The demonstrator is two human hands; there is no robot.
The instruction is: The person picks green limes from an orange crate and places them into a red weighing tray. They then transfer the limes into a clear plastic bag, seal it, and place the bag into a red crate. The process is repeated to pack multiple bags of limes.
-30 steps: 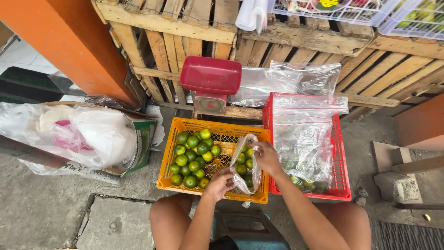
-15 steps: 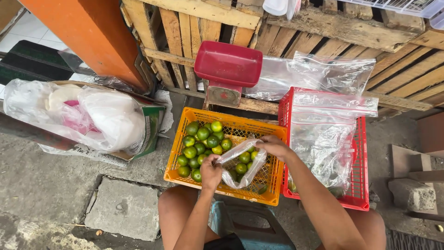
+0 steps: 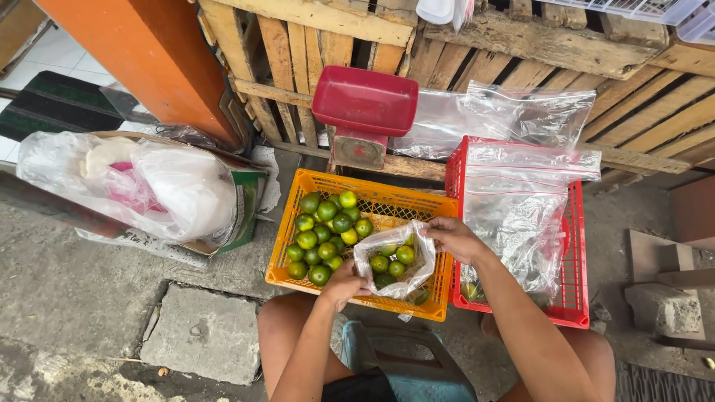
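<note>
Bag of limes (image 3: pixel 393 262) now sits lower over orange crate (image 3: pixel 372 195); left hand (image 3: pixel 344 283), right hand (image 3: pixel 454 237) both clamped on rim. Keep mouth spread, support bottom.

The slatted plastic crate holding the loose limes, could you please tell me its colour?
Orange; the slatted plastic crate shows best in the head view.

A red weighing scale (image 3: pixel 364 112) sits on wooden pallets (image 3: pixel 521 45) beside an orange post (image 3: pixel 141 52).

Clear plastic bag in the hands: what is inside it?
The clear bag, held by the left hand and right hand, shows several green limes. Any under them are hidden by folds.
</note>
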